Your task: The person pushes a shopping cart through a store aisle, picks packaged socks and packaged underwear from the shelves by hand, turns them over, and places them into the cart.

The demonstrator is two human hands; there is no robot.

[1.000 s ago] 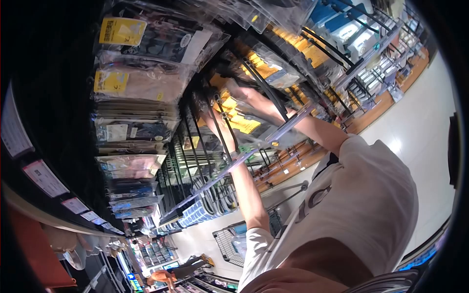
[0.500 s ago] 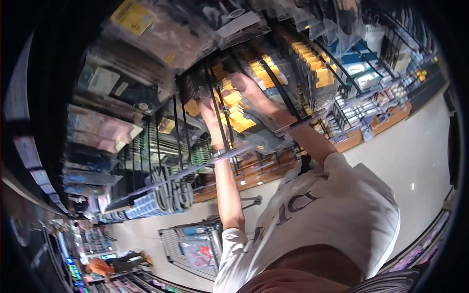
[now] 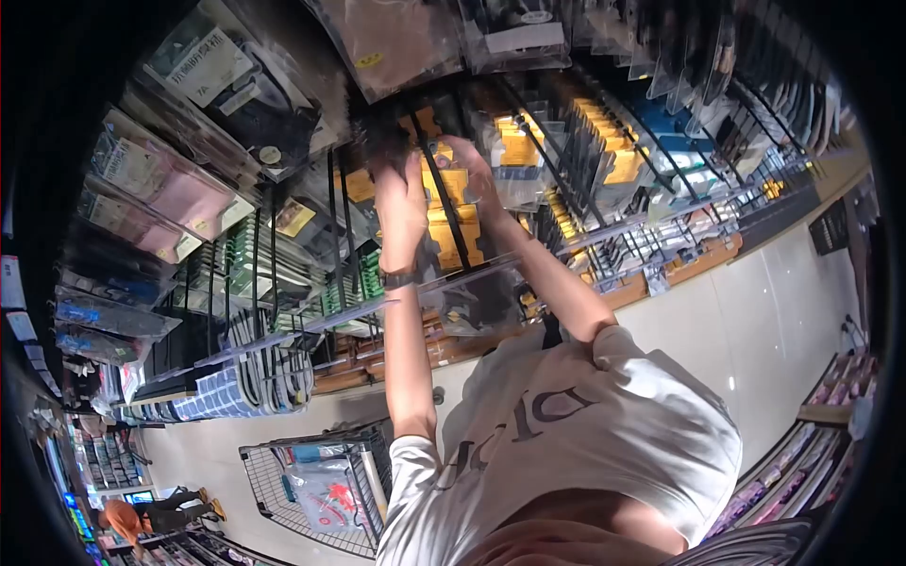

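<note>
Several yellow-carded packets [image 3: 442, 236] between left hand [image 3: 401, 212] and right hand [image 3: 475, 174], both grips unclear, could tear if tugged unevenly.

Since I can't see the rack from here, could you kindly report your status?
Left hand and right hand at yellow-carded packs, grip unclear. Packs between the hands. Black rod crossing in front of packs, clear rail close by.
</note>
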